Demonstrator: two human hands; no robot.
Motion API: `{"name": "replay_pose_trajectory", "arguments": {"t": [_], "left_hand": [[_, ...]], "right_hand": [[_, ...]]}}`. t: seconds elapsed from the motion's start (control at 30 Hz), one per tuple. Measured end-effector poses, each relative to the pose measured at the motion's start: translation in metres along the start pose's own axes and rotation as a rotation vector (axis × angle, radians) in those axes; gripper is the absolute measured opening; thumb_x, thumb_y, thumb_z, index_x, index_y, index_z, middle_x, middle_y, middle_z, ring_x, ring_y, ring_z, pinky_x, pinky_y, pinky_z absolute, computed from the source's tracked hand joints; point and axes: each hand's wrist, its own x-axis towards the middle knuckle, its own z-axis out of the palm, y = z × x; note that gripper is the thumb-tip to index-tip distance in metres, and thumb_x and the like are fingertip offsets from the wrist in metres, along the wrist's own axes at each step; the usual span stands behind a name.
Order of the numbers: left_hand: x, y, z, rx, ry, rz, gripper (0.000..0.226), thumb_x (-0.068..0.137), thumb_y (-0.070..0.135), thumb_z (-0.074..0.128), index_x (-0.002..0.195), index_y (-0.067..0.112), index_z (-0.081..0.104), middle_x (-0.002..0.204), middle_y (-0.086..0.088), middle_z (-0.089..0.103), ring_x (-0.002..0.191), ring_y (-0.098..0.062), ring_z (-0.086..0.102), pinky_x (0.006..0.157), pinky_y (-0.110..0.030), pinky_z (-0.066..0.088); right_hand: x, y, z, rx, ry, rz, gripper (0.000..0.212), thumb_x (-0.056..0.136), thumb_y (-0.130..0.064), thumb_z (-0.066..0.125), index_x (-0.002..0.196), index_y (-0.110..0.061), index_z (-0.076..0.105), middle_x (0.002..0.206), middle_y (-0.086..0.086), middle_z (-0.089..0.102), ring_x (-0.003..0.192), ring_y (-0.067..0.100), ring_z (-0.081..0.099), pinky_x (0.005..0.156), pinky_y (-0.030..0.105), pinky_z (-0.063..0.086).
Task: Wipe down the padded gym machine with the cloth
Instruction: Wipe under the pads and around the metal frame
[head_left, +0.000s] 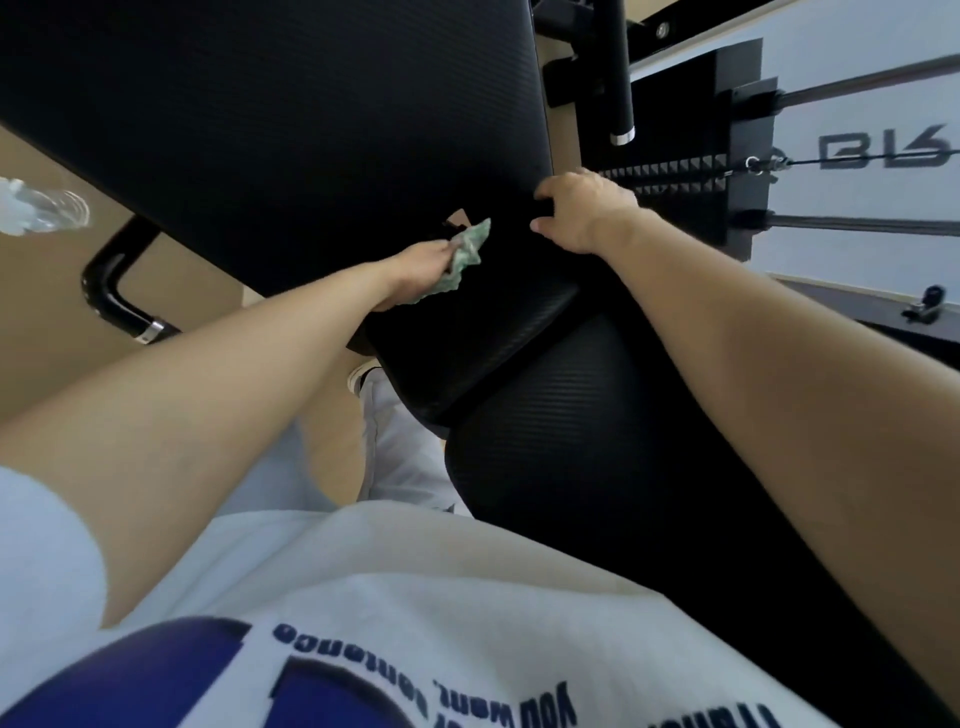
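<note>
The gym machine has a large black textured back pad (291, 119) across the upper left and a black seat pad (467, 332) below it at the centre. My left hand (421, 265) grips a crumpled pale green cloth (465, 252) and holds it against the seat pad near the gap below the back pad. My right hand (582, 208) curls its fingers over the right edge of the seat pad, by the lower corner of the back pad. A second rounded black pad (561, 447) lies nearer to me.
A black metal frame tube (111, 296) with a chrome end bends at the left over a tan floor. A clear plastic bottle (41, 210) lies at the far left. At the right are a weight stack (691, 202), cables (862, 226), a black post (618, 73) and a white panel.
</note>
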Motion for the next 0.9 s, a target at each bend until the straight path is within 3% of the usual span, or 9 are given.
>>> {"name": "replay_pose_trajectory", "arguments": {"t": [0.07,0.13,0.3,0.4,0.5,0.6,0.7,0.8,0.9], "left_hand": [[-0.015,-0.021,-0.004,-0.028,0.029,-0.041,0.051,0.110,0.048,0.033,0.151,0.022,0.049,0.131,0.009,0.050,0.113,-0.008,0.053,0.091,-0.020,0.042],[-0.020,-0.048,-0.004,-0.103,0.077,-0.093,0.050,0.109,0.050,0.038,0.148,0.023,0.053,0.135,0.008,0.055,0.120,-0.012,0.055,0.101,-0.026,0.043],[-0.043,-0.107,0.009,-0.492,0.198,-0.267,0.039,0.105,0.041,0.049,0.129,0.014,0.066,0.125,-0.015,0.071,0.115,-0.034,0.069,0.099,-0.047,0.057],[-0.068,-0.102,0.027,-0.757,0.211,-0.259,0.039,0.109,0.032,0.044,0.129,0.007,0.064,0.115,-0.012,0.072,0.103,-0.028,0.070,0.078,-0.035,0.059],[-0.084,-0.097,0.043,-0.919,0.199,-0.263,0.042,0.110,0.033,0.044,0.135,0.004,0.061,0.128,-0.017,0.069,0.117,-0.031,0.067,0.085,-0.039,0.059],[-0.101,-0.087,0.052,-0.985,0.147,-0.276,0.037,0.109,0.028,0.043,0.135,0.009,0.062,0.134,-0.017,0.067,0.120,-0.031,0.067,0.092,-0.042,0.058],[-0.120,-0.074,0.062,-0.978,0.129,-0.285,0.032,0.109,0.022,0.040,0.124,0.010,0.066,0.121,-0.015,0.072,0.106,-0.028,0.070,0.081,-0.040,0.058],[-0.141,-0.059,0.077,-0.944,0.084,-0.302,0.029,0.109,0.014,0.039,0.119,0.007,0.066,0.112,-0.015,0.072,0.100,-0.027,0.070,0.081,-0.039,0.059],[-0.160,-0.047,0.086,-0.852,0.044,-0.305,0.029,0.108,-0.001,0.032,0.102,0.008,0.060,0.092,-0.008,0.064,0.082,-0.019,0.062,0.074,-0.031,0.053]], "right_hand": [[-0.006,-0.007,0.011,-0.072,0.028,0.005,0.051,0.100,-0.049,0.051,0.148,-0.033,0.047,0.148,0.012,0.045,0.136,0.040,0.044,0.106,0.055,0.040],[-0.011,-0.008,0.018,-0.134,0.049,0.012,0.055,0.100,-0.057,0.045,0.149,-0.032,0.045,0.148,0.013,0.044,0.137,0.041,0.041,0.108,0.056,0.036],[-0.019,-0.014,0.024,-0.224,0.016,0.018,0.067,0.093,-0.071,0.042,0.151,-0.037,0.041,0.157,0.013,0.036,0.144,0.046,0.030,0.115,0.061,0.025],[-0.026,-0.023,0.026,-0.258,-0.019,0.013,0.072,0.088,-0.077,0.041,0.152,-0.043,0.039,0.161,0.010,0.031,0.146,0.049,0.022,0.117,0.066,0.017],[-0.036,-0.030,0.026,-0.288,-0.060,-0.003,0.078,0.084,-0.083,0.041,0.152,-0.044,0.036,0.164,0.009,0.027,0.149,0.050,0.015,0.118,0.070,0.009],[-0.049,-0.038,0.025,-0.305,-0.109,-0.023,0.085,0.083,-0.085,0.042,0.156,-0.043,0.031,0.166,0.010,0.023,0.151,0.048,0.011,0.120,0.068,0.007],[-0.061,-0.046,0.026,-0.307,-0.129,-0.042,0.088,0.082,-0.084,0.045,0.157,-0.041,0.029,0.166,0.007,0.024,0.152,0.043,0.015,0.121,0.064,0.010],[-0.073,-0.047,0.028,-0.281,-0.121,-0.065,0.087,0.084,-0.081,0.048,0.157,-0.039,0.030,0.167,0.004,0.025,0.152,0.038,0.018,0.122,0.059,0.013],[-0.080,-0.042,0.027,-0.255,-0.114,-0.092,0.086,0.085,-0.080,0.050,0.157,-0.038,0.031,0.167,0.003,0.025,0.154,0.034,0.016,0.123,0.056,0.013]]}}
